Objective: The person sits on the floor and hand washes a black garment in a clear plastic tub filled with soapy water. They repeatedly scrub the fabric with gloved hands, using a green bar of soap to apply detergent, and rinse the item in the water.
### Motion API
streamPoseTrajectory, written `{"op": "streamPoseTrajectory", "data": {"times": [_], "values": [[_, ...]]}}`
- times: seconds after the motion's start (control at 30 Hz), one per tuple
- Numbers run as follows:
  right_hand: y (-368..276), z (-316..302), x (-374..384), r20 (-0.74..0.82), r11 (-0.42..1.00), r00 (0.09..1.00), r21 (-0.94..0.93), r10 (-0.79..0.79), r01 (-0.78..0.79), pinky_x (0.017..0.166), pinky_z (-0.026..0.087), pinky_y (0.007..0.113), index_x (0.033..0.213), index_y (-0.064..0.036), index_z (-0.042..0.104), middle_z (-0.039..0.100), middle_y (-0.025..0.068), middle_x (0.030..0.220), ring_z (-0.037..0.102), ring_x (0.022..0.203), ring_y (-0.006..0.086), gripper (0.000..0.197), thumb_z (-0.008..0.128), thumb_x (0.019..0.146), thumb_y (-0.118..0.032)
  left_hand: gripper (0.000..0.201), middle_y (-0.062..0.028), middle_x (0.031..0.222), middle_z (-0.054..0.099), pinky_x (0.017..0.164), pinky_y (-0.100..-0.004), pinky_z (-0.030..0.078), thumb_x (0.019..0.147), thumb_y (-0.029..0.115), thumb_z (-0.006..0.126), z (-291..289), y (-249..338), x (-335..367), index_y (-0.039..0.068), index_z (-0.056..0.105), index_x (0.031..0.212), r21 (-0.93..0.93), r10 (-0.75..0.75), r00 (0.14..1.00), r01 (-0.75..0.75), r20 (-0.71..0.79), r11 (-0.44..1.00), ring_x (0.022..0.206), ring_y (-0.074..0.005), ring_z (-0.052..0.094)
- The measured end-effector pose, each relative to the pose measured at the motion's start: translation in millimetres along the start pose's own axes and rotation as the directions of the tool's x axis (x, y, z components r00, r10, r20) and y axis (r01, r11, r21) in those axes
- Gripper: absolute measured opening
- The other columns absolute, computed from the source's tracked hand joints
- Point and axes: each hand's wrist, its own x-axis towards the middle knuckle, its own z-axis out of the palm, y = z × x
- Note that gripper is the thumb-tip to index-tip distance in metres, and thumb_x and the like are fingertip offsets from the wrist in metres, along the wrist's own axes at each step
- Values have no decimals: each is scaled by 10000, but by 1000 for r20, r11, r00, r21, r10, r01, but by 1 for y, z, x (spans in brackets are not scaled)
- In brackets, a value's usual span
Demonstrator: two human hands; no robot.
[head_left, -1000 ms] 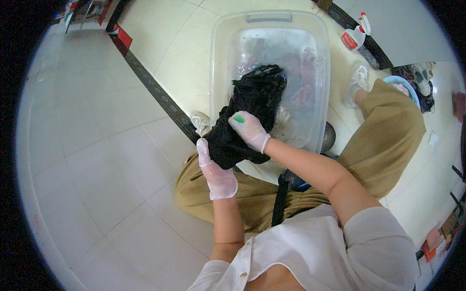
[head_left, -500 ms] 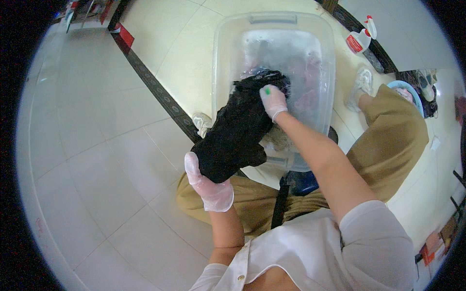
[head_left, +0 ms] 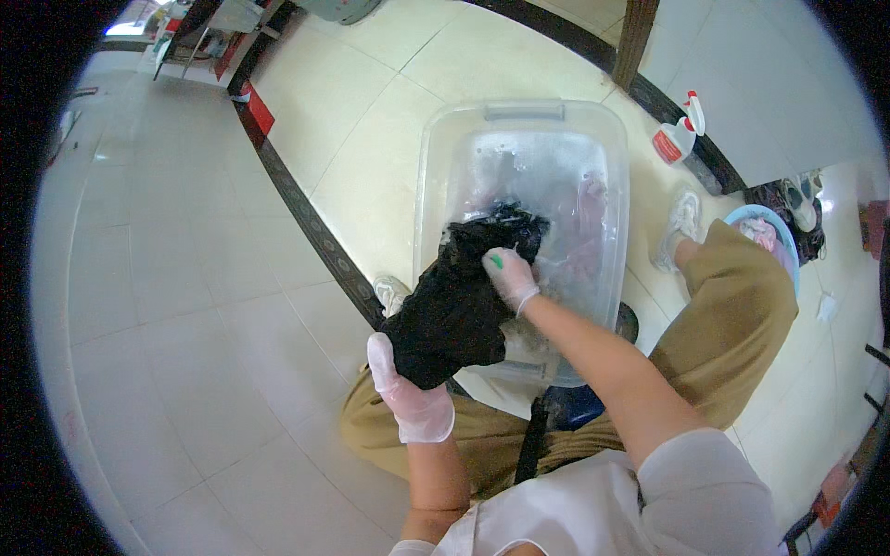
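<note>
A wet black garment (head_left: 450, 306) lies stretched over the near left part of a clear plastic tub (head_left: 616, 232). Its lower end is gripped by my left hand (head_left: 413, 398), in a thin translucent glove, with the thumb up along the cloth's edge and the other fingers hidden under it. My right hand (head_left: 510, 278), gloved the same way, is closed and pressed on the garment's upper right part. A small green patch shows at its fingers; what it belongs to is hidden. Beyond the cloth, foamy water (head_left: 538, 162) and a pinkish cloth (head_left: 589, 222) fill the tub.
At the right, a white spray bottle with a red nozzle (head_left: 677, 139) stands near the dark wall edging. A blue basin (head_left: 790, 255) with cloth in it sits beyond my right knee, next to shoes (head_left: 805, 199). My legs flank the tub's near end.
The view has tilted, so the tub and hands appear lower. My right hand has shifted slightly toward me along the garment. My left hand keeps its hold.
</note>
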Motion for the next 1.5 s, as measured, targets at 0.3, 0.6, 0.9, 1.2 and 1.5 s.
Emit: {"op": "streamPoseTrajectory", "data": {"times": [0.3, 0.6, 0.9, 1.2, 1.5], "values": [[-56, 37, -36, -123, 884, 914, 233, -387, 406, 808, 464, 388, 960, -30, 576, 586, 182, 923, 579, 894, 347, 163, 567, 832, -131, 480, -125, 1044, 608, 823, -389, 478, 869, 445, 466, 10, 4, -4, 4, 578, 1020, -22, 2, 993, -5, -117, 1000, 912, -260, 598], [-108, 0, -37, 55, 837, 937, 471, -344, 280, 801, 451, 365, 968, -45, 606, 590, 152, 891, 567, 853, 302, 248, 551, 858, -261, 444, -161, 1022, 624, 835, -406, 486, 868, 387, 492, -13, -1, -9, -17, 592, 1023, 4, 47, 999, -47, 6, 999, 937, -281, 609], [7, -3, 52, 149, 965, 974, -176, -168, 194, 763, 470, 433, 817, -24, 603, 598, 224, 856, 573, 823, 393, 277, 454, 855, -255, 391, -201, 997, 612, 817, -384, 503, 901, 304, 458, -7, 4, -12, -52, 533, 1044, 117, 277, 961, -278, 27, 953, 911, -269, 607], [-89, 14, -65, 77, 770, 841, 452, -536, 450, 808, 448, 391, 923, -1, 567, 566, 181, 920, 554, 882, 340, 188, 571, 834, -166, 413, -163, 938, 630, 789, -399, 501, 868, 371, 501, -4, 1, -5, -22, 585, 962, 45, 195, 960, -190, -202, 981, 832, -261, 620], [-131, -33, -104, -75, 779, 983, 601, -167, 178, 789, 449, 324, 956, -5, 586, 572, 155, 868, 568, 836, 274, 152, 545, 859, -114, 524, -136, 1044, 593, 855, -352, 458, 880, 458, 451, 12, -4, -27, -21, 553, 1067, 226, 243, 947, -194, -211, 955, 953, -243, 576]]}}
